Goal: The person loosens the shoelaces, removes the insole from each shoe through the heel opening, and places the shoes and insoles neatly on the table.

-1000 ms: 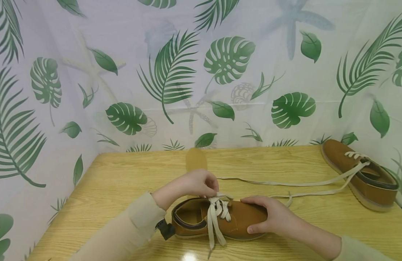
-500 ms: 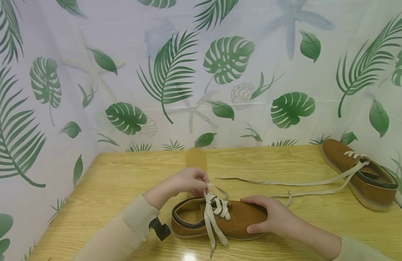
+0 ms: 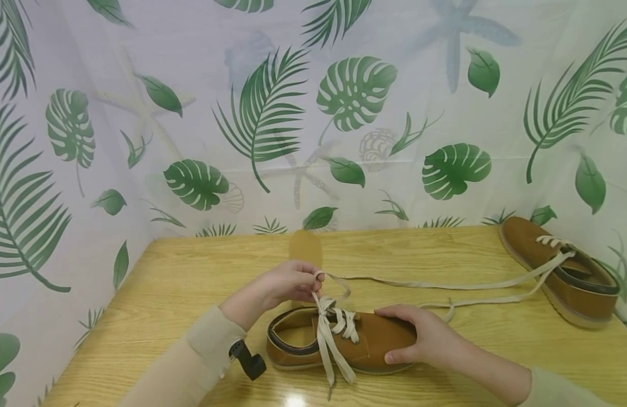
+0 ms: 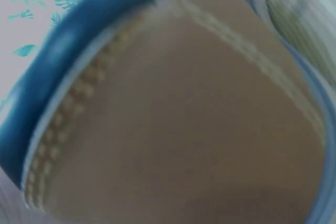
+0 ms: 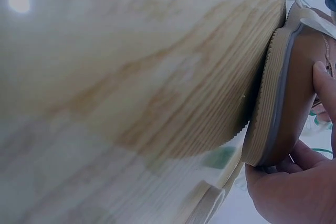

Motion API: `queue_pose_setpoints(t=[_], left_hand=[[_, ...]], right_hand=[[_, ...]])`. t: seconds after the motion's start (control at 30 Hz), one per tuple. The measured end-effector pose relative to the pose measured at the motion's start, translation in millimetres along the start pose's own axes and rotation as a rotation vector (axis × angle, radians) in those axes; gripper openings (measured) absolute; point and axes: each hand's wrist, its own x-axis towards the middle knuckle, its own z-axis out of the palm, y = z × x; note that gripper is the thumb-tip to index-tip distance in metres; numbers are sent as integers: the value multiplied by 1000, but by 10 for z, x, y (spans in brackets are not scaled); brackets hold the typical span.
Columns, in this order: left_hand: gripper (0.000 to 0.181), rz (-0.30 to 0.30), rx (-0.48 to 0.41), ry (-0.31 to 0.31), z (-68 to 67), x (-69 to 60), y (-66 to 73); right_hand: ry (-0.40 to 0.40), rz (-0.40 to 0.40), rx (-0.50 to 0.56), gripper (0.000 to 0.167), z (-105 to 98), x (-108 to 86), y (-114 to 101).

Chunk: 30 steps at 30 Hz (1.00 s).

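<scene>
A brown shoe [image 3: 369, 342] lies sideways on the wooden table, opening to the left and toe to the right. Its cream shoelace [image 3: 323, 342] is crossed at the front, with two ends hanging over the near side. Above the opening, my left hand [image 3: 285, 285] pinches a raised strand of that lace. My right hand [image 3: 430, 339] grips the toe, thumb on the near side and fingers on the far side; in the right wrist view the sole's ridged edge [image 5: 265, 98] shows beside it. A blurred close-up of the shoe's inside [image 4: 184, 114] fills the left wrist view.
A second brown shoe [image 3: 588, 302] stands at the right, its long loose laces [image 3: 456, 286] trailing left across the table [image 3: 207, 265]. Behind my left hand lies a flat tan insole-shaped piece [image 3: 305, 247]. Leaf-patterned cloth [image 3: 293, 135] closes off the back and sides.
My left hand has moved left and slightly up, drawing the lace strand up off the shoe into a raised loop. My right hand and the shoe stay nearly still.
</scene>
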Motion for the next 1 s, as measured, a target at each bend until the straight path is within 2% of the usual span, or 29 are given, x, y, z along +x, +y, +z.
queue_pose_setpoints(t=[0.07, 0.13, 0.23, 0.3, 0.4, 0.57, 0.67, 0.8, 0.9, 1.0], left_hand=[[15, -5, -66, 12, 2, 9, 1], [17, -10, -90, 14, -8, 14, -7], [27, -17, -33, 10, -33, -13, -23], [36, -10, 44, 18, -49, -42, -32], [37, 28, 177, 66, -63, -91, -20], [24, 110, 319, 120, -44, -150, 85], [15, 144, 410, 86, 11, -184, 189], [16, 215, 658, 7, 124, -209, 308], [19, 265, 843, -27, 201, -214, 364], [22, 272, 944, -37, 247, -207, 403]], right_hand=[[2, -1, 0, 79, 5, 0, 10], [1, 1, 6, 80, 13, 0, 17], [-1, 3, 19, 80, 26, -2, 20], [-1, 1, 21, 80, 32, -3, 21], [1, -3, 20, 80, 32, -3, 23], [13, -13, -5, 80, 12, -5, 18], [17, -10, -20, 80, 4, -9, 15], [22, -18, -40, 79, 15, -19, 14], [24, -32, -48, 78, 20, -16, 15], [23, -27, -39, 78, 17, -4, 8]])
